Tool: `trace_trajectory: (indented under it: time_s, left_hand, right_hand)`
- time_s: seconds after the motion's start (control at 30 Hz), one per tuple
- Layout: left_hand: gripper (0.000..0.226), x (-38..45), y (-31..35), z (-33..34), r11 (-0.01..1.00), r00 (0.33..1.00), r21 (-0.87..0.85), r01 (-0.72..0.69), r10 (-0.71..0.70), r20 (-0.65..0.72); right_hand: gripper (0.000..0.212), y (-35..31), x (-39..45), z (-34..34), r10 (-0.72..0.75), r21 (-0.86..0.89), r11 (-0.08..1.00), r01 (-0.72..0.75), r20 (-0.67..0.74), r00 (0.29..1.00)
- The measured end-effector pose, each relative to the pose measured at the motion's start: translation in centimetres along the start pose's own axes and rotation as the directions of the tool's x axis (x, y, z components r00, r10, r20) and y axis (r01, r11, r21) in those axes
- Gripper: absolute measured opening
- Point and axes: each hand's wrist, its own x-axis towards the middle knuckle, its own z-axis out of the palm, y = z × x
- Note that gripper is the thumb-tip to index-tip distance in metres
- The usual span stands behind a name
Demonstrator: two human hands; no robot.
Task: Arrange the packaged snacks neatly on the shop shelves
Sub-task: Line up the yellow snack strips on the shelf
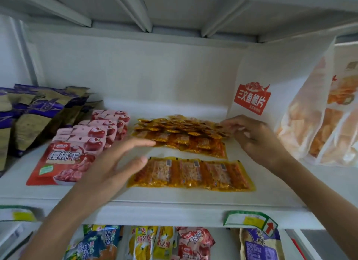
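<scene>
On the white shelf [193, 203], a stack of orange snack packets [180, 133] lies toward the back and a single flat orange packet [190, 172] lies in front of it. The left hand [116, 162] hovers with fingers straight and spread, holding nothing, beside the red cherry packets [77, 149]. The right hand [253, 137] has curled fingers at the stack's right edge; whether they pinch a packet I cannot tell
</scene>
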Motion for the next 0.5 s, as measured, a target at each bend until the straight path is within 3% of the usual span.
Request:
trace_trajectory:
  time_s: [0.1,0.2,0.33,0.4,0.5]
  left_hand:
    - [0.049,0.1,0.2,0.2,0.993,0.997,0.120,-0.018,0.010,0.074]
    - [0.054,0.3,0.5,0.5,0.957,0.995,0.288,-0.029,0.002,0.096]
    - [0.061,0.7,0.8,0.6,0.916,0.988,0.400,-0.033,-0.032,0.154]
    - [0.064,0.8,0.9,0.6,0.915,0.988,0.401,-0.039,-0.025,0.153]
    - [0.066,0.9,0.9,0.7,0.919,0.989,0.391,-0.052,-0.006,0.147]
  right_hand:
    - [0.032,0.1,3.2,1.2,-0.014,-0.100,0.995,0.028,0.138,0.990]
    - [0.064,-0.2,6.0,2.8,0.019,-0.224,0.973,0.059,0.331,0.943]
    - [0.076,0.2,7.0,4.1,0.023,-0.401,0.905,0.145,0.385,0.923]
    - [0.070,0.8,6.6,4.1,-0.027,-0.440,0.874,0.205,0.379,0.925]
    - [0.041,1.9,6.6,3.9,-0.155,-0.461,0.837,0.296,0.320,0.935]
